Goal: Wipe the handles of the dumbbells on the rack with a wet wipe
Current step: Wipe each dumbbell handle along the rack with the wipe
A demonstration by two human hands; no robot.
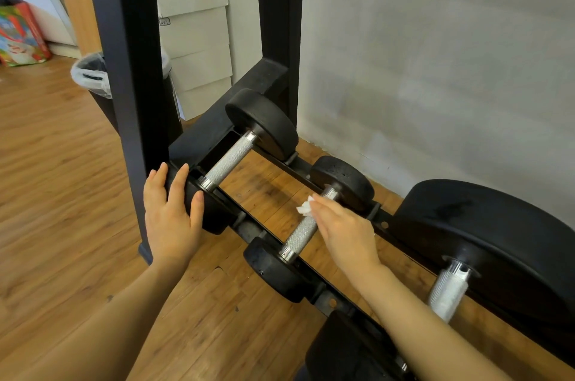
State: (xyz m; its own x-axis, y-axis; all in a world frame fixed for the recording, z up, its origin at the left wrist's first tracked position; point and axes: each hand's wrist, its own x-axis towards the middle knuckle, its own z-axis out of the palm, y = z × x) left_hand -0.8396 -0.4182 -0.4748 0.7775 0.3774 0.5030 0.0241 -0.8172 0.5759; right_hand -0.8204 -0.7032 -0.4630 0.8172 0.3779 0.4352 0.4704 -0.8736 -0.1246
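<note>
Three black dumbbells lie across the two low rails of a black rack. My right hand lies over the knurled steel handle of the middle dumbbell and presses a crumpled white wet wipe against it near the far weight head. My left hand rests with straight fingers on the near black head of the left dumbbell, whose handle is bare. At the right, the biggest dumbbell shows a pale handle.
A thick black rack upright stands just left of my left hand. Behind it are a bin with a plastic liner and stacked cardboard. A grey wall runs behind the rack. The floor is wood. A colourful bag sits far left.
</note>
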